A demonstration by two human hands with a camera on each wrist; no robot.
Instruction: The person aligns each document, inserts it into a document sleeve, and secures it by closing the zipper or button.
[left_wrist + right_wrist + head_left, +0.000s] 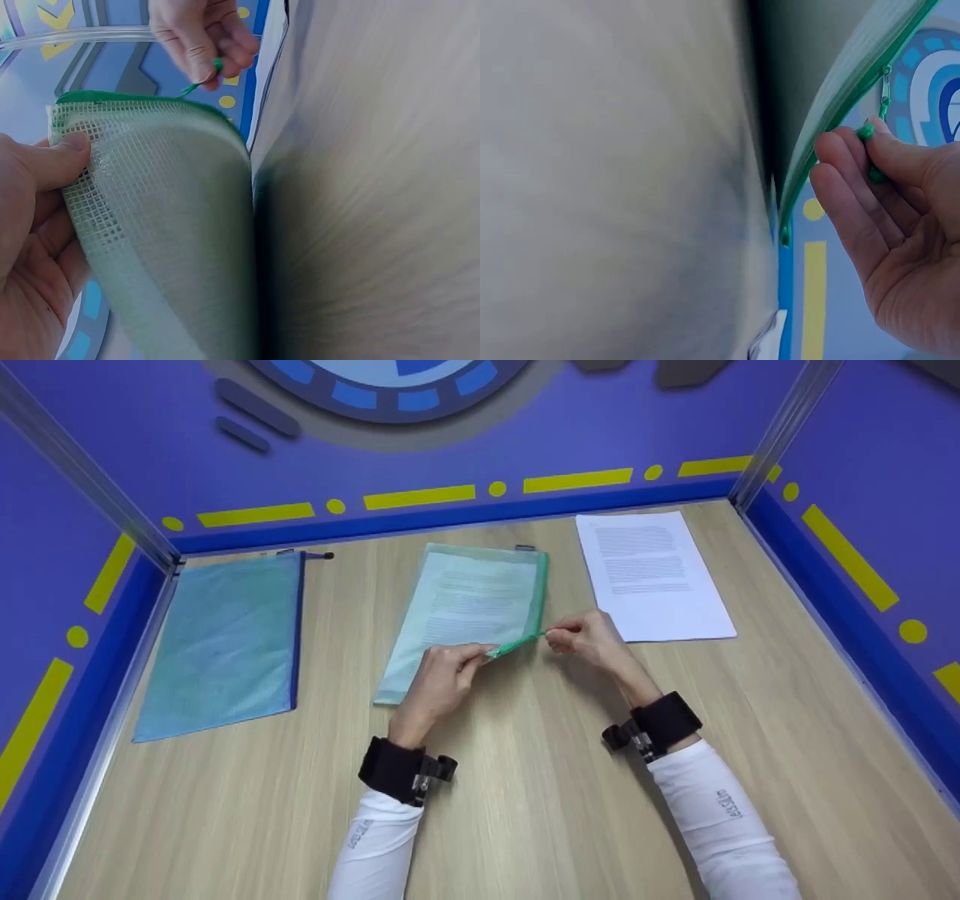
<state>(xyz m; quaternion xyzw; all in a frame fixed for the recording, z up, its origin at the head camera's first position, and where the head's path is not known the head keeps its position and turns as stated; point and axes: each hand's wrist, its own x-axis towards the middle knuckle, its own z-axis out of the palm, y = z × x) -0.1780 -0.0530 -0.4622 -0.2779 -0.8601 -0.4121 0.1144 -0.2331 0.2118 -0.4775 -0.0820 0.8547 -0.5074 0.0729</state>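
A green mesh zipper pouch (pixel 480 592) with printed sheets showing through it lies in the middle of the table, its near right corner lifted. My left hand (pixel 442 679) pinches that corner between thumb and fingers; the mesh bends upward there in the left wrist view. With thumb and fingertips my right hand (pixel 589 641) pinches the green pull cord (pixel 866 133) of the zipper. In the right wrist view the cord hangs from a small metal slider (pixel 886 86) on the green zipper edge (pixel 840 112).
A blue mesh zipper pouch (pixel 225 645) lies at the left, its dark pull tab (pixel 328 556) pointing right. Right of the green pouch is a stack of printed paper (pixel 660 585), close to my right hand. Purple panels (pixel 450 457) wall the table at the back and sides.
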